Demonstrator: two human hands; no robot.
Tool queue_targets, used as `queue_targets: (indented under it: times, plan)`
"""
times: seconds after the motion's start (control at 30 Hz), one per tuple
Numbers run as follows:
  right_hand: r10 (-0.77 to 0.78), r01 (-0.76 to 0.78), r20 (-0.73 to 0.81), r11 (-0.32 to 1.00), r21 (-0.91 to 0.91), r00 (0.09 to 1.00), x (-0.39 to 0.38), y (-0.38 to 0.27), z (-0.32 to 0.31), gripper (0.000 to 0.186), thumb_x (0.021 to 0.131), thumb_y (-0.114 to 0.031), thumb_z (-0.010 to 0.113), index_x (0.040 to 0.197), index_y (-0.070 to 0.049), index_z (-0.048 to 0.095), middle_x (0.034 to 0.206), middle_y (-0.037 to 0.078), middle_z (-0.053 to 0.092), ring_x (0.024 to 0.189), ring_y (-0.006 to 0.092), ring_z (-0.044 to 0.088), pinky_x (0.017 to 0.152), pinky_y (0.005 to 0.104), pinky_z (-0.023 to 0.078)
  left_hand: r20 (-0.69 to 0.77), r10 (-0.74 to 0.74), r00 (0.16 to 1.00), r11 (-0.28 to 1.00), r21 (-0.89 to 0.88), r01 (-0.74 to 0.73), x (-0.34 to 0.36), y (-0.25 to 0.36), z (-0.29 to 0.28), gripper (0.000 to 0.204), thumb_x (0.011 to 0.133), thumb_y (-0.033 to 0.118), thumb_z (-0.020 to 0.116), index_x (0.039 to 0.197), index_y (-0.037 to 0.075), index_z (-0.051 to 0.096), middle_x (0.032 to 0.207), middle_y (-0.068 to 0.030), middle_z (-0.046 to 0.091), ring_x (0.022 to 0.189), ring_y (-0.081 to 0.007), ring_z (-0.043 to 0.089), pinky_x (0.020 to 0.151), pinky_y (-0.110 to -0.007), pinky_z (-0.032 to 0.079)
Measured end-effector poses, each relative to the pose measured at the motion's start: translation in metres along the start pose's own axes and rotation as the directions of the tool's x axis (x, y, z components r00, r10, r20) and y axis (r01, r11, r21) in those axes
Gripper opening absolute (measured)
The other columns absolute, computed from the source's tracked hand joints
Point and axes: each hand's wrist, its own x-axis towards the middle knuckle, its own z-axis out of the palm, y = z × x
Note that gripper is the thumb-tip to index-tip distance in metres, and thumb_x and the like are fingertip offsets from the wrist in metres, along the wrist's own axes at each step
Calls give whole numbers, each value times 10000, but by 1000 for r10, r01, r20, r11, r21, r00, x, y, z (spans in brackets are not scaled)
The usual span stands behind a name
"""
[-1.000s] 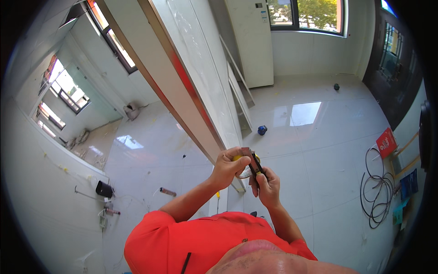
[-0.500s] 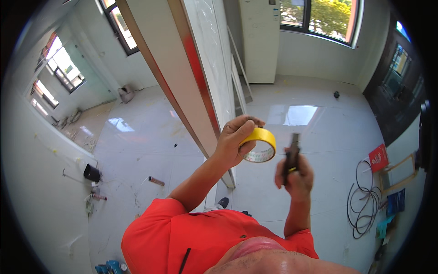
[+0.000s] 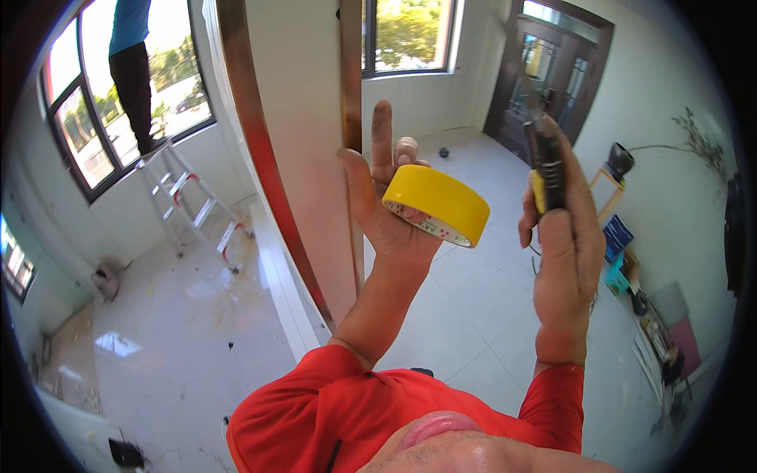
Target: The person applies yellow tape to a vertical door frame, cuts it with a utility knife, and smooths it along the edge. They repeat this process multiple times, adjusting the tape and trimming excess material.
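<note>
So the left hand (image 3: 394, 229) is holding a yellow tape roll (image 3: 443, 199) by hooking the lower fingers through the ring, while the thumb and pointer are sticking out wide. The roll is hanging tilted in front of the palm, just beside the wall end (image 3: 293, 142), between that and the right hand (image 3: 569, 225). That one is wrapping snugly around a dark utility knife (image 3: 550, 169) with a yellow bit on it, held upright. Something thin is showing above it, probably the blade, but it's blurring so I can't tell how far it's poking out. If I were handling these, I'd be keeping that tip pointing away from the spread fingers, and I'd be bracing the roll with the thumb so it isn't swinging on the hooked ones. As for the surface, the floor (image 3: 449, 303) is showing pale, glossy tiles. Over left, someone in a blue top (image 3: 132, 27) is standing on a stepladder (image 3: 177, 189) by the big window (image 3: 87, 94), and a brown door (image 3: 544, 94) is sitting at the far right, with clutter lining the right wall
</note>
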Motion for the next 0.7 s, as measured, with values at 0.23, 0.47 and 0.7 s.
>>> queue_targets:
  times: [0.23,0.47,0.7]
  plan:
    - [-310,326,103,882,-339,945,-6,-79,48,643,985,-35,619,1610,32,484,1095,108,619,884,200,551,807,287,478,-130,9,992,999,52,-3,-3,27,21,557,1125,544,523,1547,185,577,1008,10,725,471,-39,468,428,-209,384]
    - [-235,242,70,869,-432,969,2,-110,90,619,985,19,654,1586,38,509,1042,131,590,852,233,535,739,333,474,-169,-56,984,993,-114,37,2,30,26,421,1128,415,541,1435,160,674,1005,5,734,471,-53,407,420,-205,325]
    - [-104,119,58,833,-541,993,-3,-136,96,553,1022,-27,640,1566,-2,546,999,122,560,837,235,543,725,330,474,-51,-66,997,976,-209,54,3,37,20,340,1122,335,545,1354,144,704,1001,-4,733,479,-53,415,427,-203,330]
